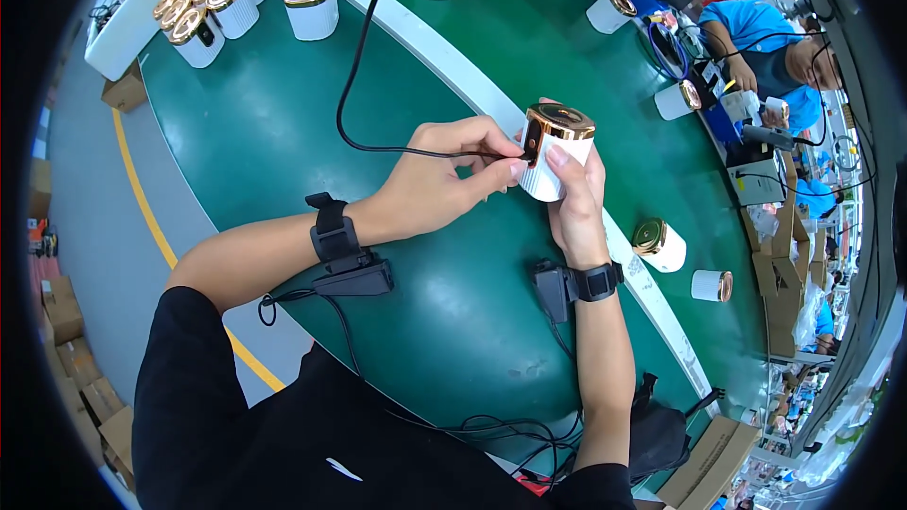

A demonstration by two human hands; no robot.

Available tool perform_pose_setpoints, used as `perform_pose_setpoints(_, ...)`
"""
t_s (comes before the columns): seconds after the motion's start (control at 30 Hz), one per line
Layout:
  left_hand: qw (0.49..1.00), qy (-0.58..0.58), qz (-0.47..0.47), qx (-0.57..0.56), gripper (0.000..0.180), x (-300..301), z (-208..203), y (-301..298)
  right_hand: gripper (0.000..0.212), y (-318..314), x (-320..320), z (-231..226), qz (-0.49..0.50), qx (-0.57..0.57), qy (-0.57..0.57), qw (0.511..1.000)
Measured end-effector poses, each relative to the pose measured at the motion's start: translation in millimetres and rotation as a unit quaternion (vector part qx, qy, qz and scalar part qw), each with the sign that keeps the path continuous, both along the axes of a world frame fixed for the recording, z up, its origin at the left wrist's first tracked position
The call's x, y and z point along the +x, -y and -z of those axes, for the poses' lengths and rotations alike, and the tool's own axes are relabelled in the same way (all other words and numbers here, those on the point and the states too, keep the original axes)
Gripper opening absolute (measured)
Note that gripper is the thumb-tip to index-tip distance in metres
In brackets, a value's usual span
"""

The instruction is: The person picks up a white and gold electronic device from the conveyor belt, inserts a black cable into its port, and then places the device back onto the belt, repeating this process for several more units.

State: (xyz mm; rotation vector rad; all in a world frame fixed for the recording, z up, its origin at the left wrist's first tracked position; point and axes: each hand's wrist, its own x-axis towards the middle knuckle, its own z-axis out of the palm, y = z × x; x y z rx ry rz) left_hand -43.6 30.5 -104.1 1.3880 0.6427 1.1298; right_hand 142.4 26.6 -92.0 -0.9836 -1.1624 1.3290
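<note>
My right hand [578, 212] wraps around a white ribbed canister-shaped device [540, 181] with a shiny gold top, holding it slightly tilted above the green table. A dark panel on the device's side faces my left hand [420, 187]. Thumb and fingers of that left hand pinch the end of a black cable [360, 47] against this panel. Fingertips cover the cable's tip, so I cannot tell whether it sits in a socket. From the top, the cable hangs in a loose curve to my left hand. Black straps with small boxes circle both wrists.
Several similar devices [312, 19] stand grouped at the back left. A white rail [444, 57] divides the table from a green strip [529, 47] carrying more devices, some lying down. Across it, a person in blue [756, 33] works. Loose cables and a black bag [659, 439] lie lower right.
</note>
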Motion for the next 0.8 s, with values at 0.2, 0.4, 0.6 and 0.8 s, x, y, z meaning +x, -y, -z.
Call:
perform_pose_setpoints(0.2,0.999,-0.014,0.025,-0.034,0.009,3,-1,0,0.052,-1,6,1,-0.007,0.024,0.065,0.998)
perform_pose_setpoints(0.4,0.999,-0.017,0.047,-0.001,0.009,3,6,-3,0.054,-2,10,-4,-0.023,0.018,0.134,0.99)
perform_pose_setpoints(0.6,0.998,-0.019,0.047,-0.027,0.009,12,6,-1,0.052,-7,23,-2,-0.005,0.036,0.138,0.99)
perform_pose_setpoints(0.8,0.998,-0.021,0.062,-0.007,0.011,8,-7,7,0.051,-20,83,-16,0.208,0.099,0.211,0.95)
